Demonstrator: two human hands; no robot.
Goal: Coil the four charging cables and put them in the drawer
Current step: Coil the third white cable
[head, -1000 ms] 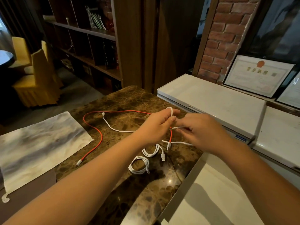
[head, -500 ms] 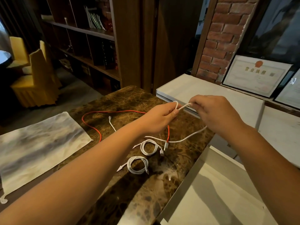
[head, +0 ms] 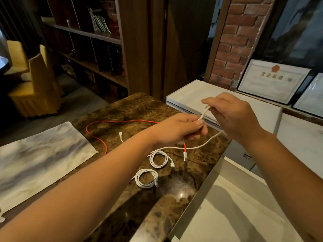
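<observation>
Nearest the camera, a pale open drawer (head: 236, 212) is seen at lower right, beside the edge of the brown marble worktop (head: 139, 109). On the worktop two white cables are laid already coiled: the nearer coil (head: 146, 178) and, just beyond it, the second coil (head: 158, 159). A grey-and-white cloth (head: 35, 159) is spread at the left. Above the coils, an uncoiled white cable (head: 195, 147) is held between both hands. It is pinched by the curled fingers of the left hand (head: 181, 131), and a short stretch is drawn up to the right hand (head: 232, 112), where it is gripped by bent fingers; the slack hangs in a low arc under the hands. One plug end (head: 120, 134) is left on the worktop. A red cable (head: 97, 137) is spread loose across the worktop, its plug (head: 185, 155) lying below the left hand. Further back, white cabinets (head: 188, 95), framed certificates (head: 272, 81), a brick pillar (head: 232, 41) and dark shelving (head: 90, 49) are seen.
</observation>
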